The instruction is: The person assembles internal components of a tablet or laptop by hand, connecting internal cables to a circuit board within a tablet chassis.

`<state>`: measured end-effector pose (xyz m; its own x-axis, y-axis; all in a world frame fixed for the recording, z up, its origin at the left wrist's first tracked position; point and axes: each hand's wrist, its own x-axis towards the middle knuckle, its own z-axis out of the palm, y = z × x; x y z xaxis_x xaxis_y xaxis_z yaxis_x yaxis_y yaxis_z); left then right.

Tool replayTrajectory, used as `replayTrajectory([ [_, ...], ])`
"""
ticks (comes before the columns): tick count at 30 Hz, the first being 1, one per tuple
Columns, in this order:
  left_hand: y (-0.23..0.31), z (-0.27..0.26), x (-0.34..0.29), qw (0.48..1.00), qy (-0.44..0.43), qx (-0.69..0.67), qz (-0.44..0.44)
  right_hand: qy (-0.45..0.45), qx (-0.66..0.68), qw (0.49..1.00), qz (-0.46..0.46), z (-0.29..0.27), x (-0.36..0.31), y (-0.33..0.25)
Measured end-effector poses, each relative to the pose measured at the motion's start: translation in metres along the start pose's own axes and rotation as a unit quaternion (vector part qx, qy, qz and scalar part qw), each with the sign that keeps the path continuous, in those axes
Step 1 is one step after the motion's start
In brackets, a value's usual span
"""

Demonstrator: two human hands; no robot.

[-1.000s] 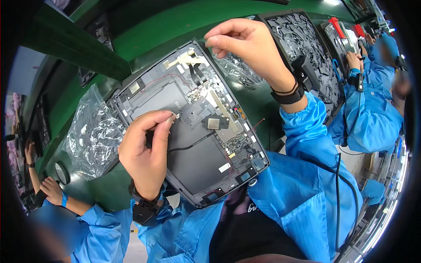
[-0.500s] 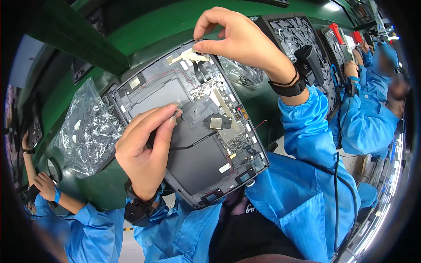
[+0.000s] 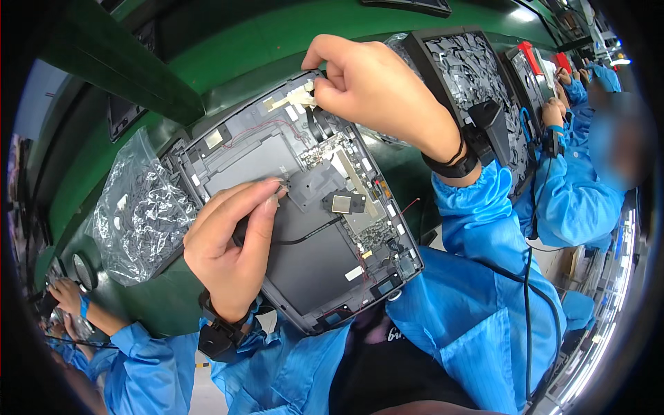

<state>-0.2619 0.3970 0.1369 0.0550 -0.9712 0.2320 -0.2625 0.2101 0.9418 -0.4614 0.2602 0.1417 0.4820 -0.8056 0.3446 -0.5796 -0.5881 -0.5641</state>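
Observation:
An opened dark grey device shell (image 3: 304, 277) lies tilted in front of me, with circuit boards, a small square chip (image 3: 342, 203) and a black cable (image 3: 311, 236) inside. My left hand (image 3: 232, 242) rests on its middle, fingers pinched on the end of the black cable near a black bracket. My right hand (image 3: 370, 86) is at the shell's far top edge, fingertips pinching a small pale part (image 3: 299, 101) there. Both wrists wear black straps and blue sleeves.
A clear plastic bag of small dark parts (image 3: 142, 211) lies left of the shell on the green bench (image 3: 228, 62). A black tray of parts (image 3: 477, 76) stands to the right. Other people in blue sleeves work at right (image 3: 574, 194) and lower left (image 3: 76, 304).
My right hand moved left and down to the shell's top edge and pinched the pale part. My left hand stayed on the cable, shifting slightly.

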Motion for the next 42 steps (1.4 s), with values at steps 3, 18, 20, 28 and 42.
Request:
replayTrajectory([
  [3, 0.0, 0.001, -0.001, 1.0, 0.006, 0.002, 0.012, 0.034, -0.05, 0.996, -0.058, 0.007, -0.001, 0.001],
  [18, -0.004, 0.0, 0.0, 0.999, 0.009, 0.009, 0.039, -0.036, -0.034, 0.999, 0.004, -0.004, 0.003, -0.01],
  [20, -0.004, 0.001, 0.0, 0.999, 0.01, 0.007, 0.036, -0.021, -0.067, 0.997, -0.018, 0.003, 0.002, -0.008],
  [28, -0.009, 0.004, 0.001, 0.999, 0.027, -0.002, 0.029, -0.048, -0.057, 0.997, -0.025, -0.003, 0.006, -0.005],
  [42, -0.009, 0.004, -0.001, 0.998, 0.047, -0.015, 0.042, -0.102, -0.003, 0.99, 0.101, -0.007, 0.012, -0.015],
])
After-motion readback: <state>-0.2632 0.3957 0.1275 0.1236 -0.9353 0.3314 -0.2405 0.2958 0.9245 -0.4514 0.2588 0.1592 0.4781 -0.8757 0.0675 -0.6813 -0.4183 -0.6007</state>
